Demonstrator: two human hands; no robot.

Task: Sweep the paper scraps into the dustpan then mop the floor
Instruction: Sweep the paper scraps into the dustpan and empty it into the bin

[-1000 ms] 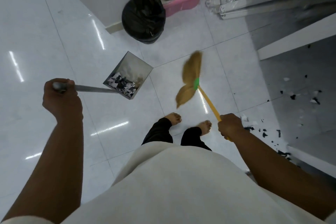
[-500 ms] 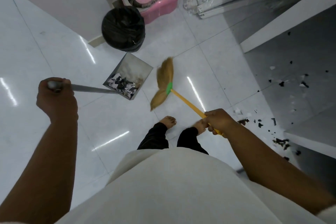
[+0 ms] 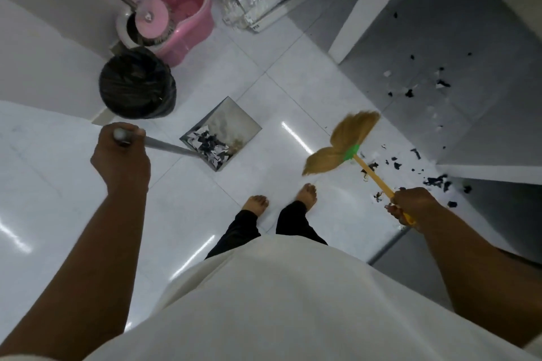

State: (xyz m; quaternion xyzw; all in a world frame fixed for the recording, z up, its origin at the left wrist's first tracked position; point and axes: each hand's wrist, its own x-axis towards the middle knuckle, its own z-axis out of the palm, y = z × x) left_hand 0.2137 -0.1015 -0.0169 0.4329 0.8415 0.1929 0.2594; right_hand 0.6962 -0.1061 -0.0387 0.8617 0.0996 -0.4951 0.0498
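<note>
Person stands barefoot on glossy white tile, both hands busy. The left hand (image 3: 120, 155) is fisted round the top end of the grey metal rod handle of a square steel dustpan (image 3: 234, 123). The pan sits low over the tile; I cannot tell whether it touches. A pile of black and white paper scraps (image 3: 208, 145) is already heaped in the pan's handle-side corner. The right hand (image 3: 410, 205) grips the yellow stick of a straw broom (image 3: 343, 141) with a green collar, fingers wrapped round it near the end.

Key relation: the loose scraps (image 3: 437, 180) lie to the right of the dustpan, well apart from it and just beside the right hand. A thinner scatter (image 3: 410, 91) lies farther right of the pan, on the grey floor. The broom's long axis slants from the right hand toward the dustpan, so the bristle fan sits between the pan and most of the loose scraps. The right hand is clearly nearer to them; the left hand and the pan are across the body.

Judgement: sweeping part-done, mopping not begun. The next stroke likely needs the bristles brought behind the scraps, or the pan carried right with its mouth facing them.

Behind the dustpan: a round bin lined with a black bag (image 3: 136, 88), then a pink spin-mop bucket (image 3: 187, 29) with the mop parked in it.
</note>
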